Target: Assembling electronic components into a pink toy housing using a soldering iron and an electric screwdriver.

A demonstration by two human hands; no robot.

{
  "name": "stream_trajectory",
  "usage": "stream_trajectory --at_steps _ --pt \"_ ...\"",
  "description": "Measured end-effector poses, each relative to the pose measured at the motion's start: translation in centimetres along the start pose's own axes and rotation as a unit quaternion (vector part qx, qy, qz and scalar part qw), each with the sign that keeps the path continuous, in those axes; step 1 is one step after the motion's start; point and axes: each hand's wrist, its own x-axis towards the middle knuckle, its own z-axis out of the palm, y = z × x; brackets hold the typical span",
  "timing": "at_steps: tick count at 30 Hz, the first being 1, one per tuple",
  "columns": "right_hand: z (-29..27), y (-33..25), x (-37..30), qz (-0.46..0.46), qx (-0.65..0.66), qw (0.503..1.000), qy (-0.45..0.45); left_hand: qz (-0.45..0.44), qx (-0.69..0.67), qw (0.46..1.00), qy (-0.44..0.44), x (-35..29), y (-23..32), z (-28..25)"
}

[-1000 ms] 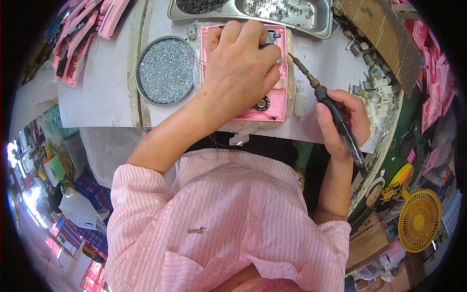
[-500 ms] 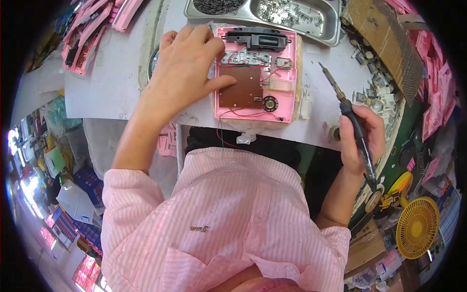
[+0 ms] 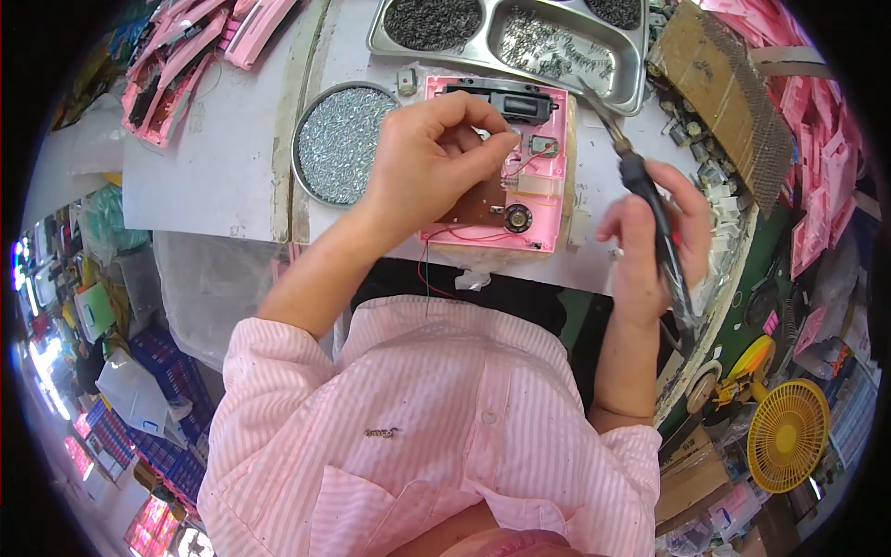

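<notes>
A pink plastic housing [image 3: 548,227] lies on the worktable before me. It holds a brown circuit board [image 3: 481,202], a black holder [image 3: 512,104], a small motor [image 3: 543,145], a round black part [image 3: 517,218] and red wires. My left hand [image 3: 432,158] reaches over the housing, thumb and fingertips pinched together near the board's upper right. What they pinch is too small to make out, and the hand hides part of the board. My right hand [image 3: 654,246] grips a soldering iron [image 3: 640,176], its tip pointing up and left, right of the housing and apart from it.
Left of the housing stands a round dish [image 3: 342,144] of small shiny metal pieces. A steel tray [image 3: 492,61] of screws and small parts sits behind. Cardboard [image 3: 719,102] and loose motors edge the right side. Pink shells [image 3: 176,74] pile up at far left; a yellow fan [image 3: 789,436] is lower right.
My left hand has moved right across the housing and closed into a pinch, uncovering the round dish. My right hand has brought the soldering iron up and to the left.
</notes>
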Motion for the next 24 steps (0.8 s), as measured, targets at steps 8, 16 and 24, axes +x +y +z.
stream_trajectory --at_steps 8,16,24 --pt "4.4 1.2 3.4 0.005 0.019 0.996 -0.092 -0.027 -0.054 0.998 -0.005 -0.3 0.4 0.5" --pt "5.4 2.0 3.9 -0.049 0.006 0.994 -0.098 -0.065 -0.128 0.986 -0.082 0.2 0.3 -0.5" --pt "5.8 2.3 3.6 -0.037 0.015 0.995 -0.092 -0.100 -0.171 0.974 -0.108 0.2 0.0 -0.8"
